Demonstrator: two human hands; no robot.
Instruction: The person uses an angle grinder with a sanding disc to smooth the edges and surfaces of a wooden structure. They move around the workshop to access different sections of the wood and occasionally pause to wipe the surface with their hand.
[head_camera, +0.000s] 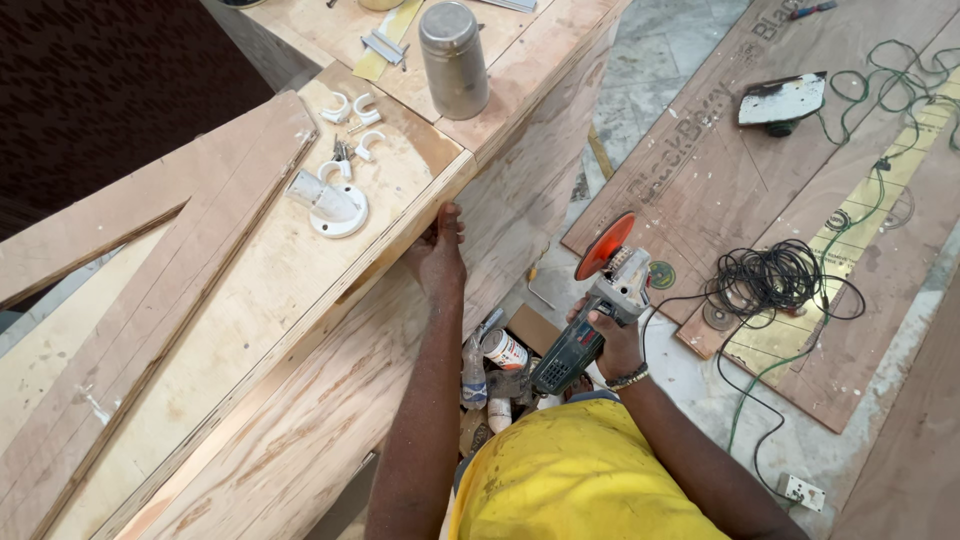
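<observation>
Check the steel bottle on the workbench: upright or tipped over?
Upright. The steel bottle stands on its base on the plywood workbench, cap on top, beside the white pipe clips.

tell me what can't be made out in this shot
All in the head view:
- Left hand: fingertips curl over the plywood edge, hidden.
- Angle grinder: the right hand covers part of its body; the orange disc shows edge-on, its face unseen.
- Bottles and cans on the floor: partly behind the left forearm.
- Black cable: its tangle hides where it runs.
- Metal flask: top cut by the frame edge.
</observation>
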